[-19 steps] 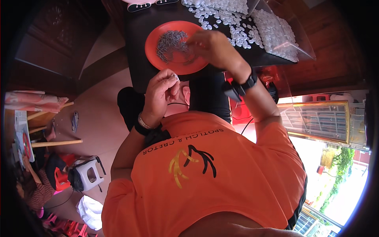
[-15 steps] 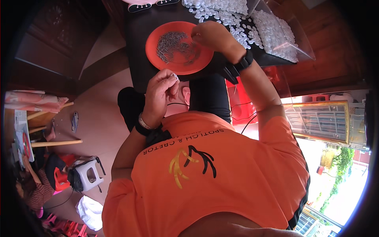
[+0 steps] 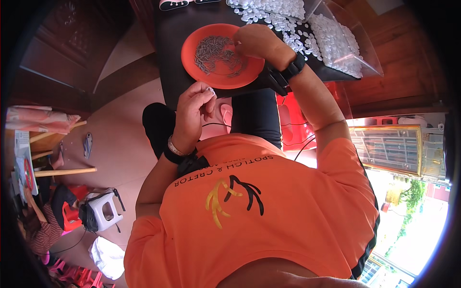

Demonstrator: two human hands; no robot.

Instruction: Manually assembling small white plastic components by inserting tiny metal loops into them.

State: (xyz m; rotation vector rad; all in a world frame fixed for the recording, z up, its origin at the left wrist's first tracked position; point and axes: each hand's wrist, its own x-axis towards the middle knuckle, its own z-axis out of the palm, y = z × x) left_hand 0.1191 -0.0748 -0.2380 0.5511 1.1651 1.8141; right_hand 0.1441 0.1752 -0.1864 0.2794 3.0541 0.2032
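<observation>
An orange-red plate (image 3: 223, 82) lies on the dark table, holding a loose heap of small grey pieces that look like screws (image 3: 211, 52). Over its right side my right hand (image 3: 261, 44) reaches down with bent fingers pressed together; what they pinch, if anything, is hidden. My left hand (image 3: 191, 103) is held up at the table's near edge, just below the plate. Between its thumb and forefinger it grips a small whitish plastic piece (image 3: 211, 91). Beyond my right hand, many similar clear-white plastic pieces (image 3: 292, 41) are scattered on the table.
A transparent bin (image 3: 336, 45) full of whitish pieces stands at the table's right end. Pink-and-black items (image 3: 175, 5) show at the far edge. On the left are a white stool (image 3: 105, 211), wooden legs (image 3: 67, 172) and another person's striped sleeve (image 3: 48, 228).
The view has shifted slightly, so the plate appears a little farther right and up. My right hand has moved slightly leftward over the plate. My left hand keeps its grip on the whitish piece.
</observation>
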